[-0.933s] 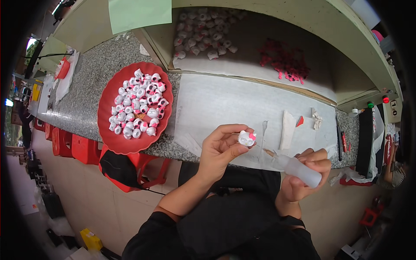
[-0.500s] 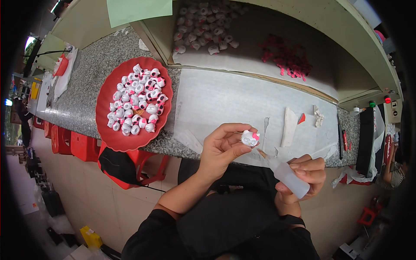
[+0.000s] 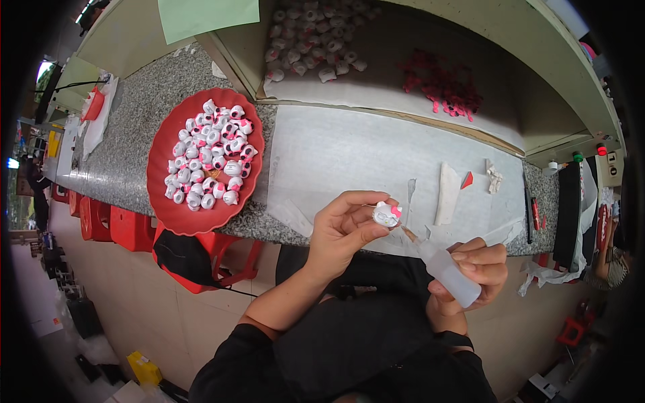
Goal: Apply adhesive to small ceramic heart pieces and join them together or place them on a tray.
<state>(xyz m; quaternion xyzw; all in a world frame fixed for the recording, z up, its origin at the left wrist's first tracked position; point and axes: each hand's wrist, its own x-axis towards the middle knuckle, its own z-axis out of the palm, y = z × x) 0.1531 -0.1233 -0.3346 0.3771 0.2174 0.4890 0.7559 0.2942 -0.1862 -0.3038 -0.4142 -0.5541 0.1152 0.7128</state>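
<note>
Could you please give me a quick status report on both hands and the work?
Left hand holding white-and-pink figurine head. Right hand gripping translucent bottle, its narrow tip close to the head, contact unclear. Nothing seen blocking between them.

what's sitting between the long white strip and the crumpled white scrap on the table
A small red piece, lying on the white sheet, as the head view shows.

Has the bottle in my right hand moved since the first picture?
Yes: against the white strip, the bottle has shifted left and toward you.
</note>
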